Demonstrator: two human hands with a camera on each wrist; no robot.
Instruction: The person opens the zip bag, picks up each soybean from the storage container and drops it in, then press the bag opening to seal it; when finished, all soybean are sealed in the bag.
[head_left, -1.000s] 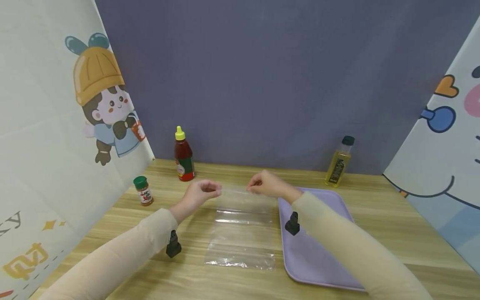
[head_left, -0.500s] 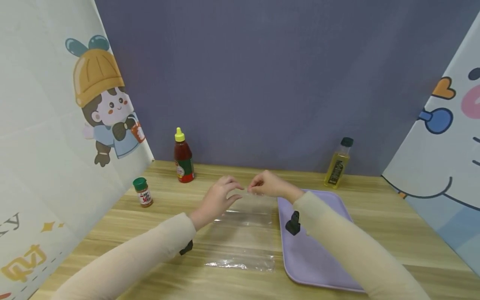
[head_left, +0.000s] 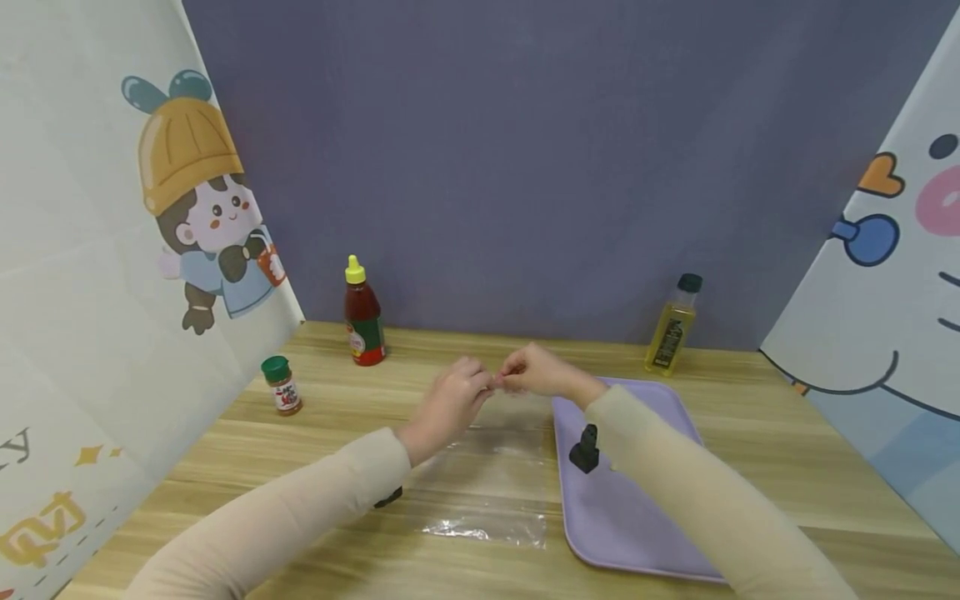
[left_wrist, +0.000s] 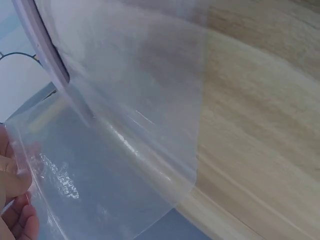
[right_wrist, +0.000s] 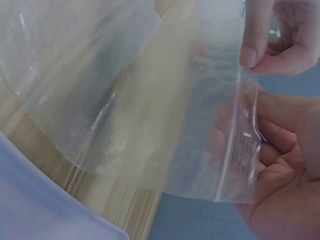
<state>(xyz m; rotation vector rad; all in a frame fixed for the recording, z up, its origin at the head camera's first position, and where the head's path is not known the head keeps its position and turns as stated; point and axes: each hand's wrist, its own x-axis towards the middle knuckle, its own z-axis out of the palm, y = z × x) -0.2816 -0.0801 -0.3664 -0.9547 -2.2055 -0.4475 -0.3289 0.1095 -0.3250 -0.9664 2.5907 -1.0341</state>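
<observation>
Evidently, both hands are on the clear plastic bag (head_left: 498, 483), which stretches from the fingertips toward the near side of the wooden table (head_left: 330, 467), just left of the lilac tray (head_left: 622, 521). The left hand (head_left: 448, 400) and the right hand (head_left: 542, 371) come together at the bag's far edge; seen from the right wrist, each pinches the plastic between thumb and fingers, close to the zip strip (right_wrist: 230, 145) that runs along that edge. The bag is see-through, so the wood grain shows through its film, and its near edge catches bright glints. The right sleeve (head_left: 697, 483) passes over the shallow tray. Farther back on the right, a bottle of oil (head_left: 670, 337) holds yellow liquid up toward its neck, under a dark cap. On the far left stands a sauce bottle (head_left: 363, 321), dark red inside, with a yellow nozzle; nearer and farther left, a small spice jar (head_left: 282, 387) with a green lid shows orange-red contents above and below its label.
</observation>
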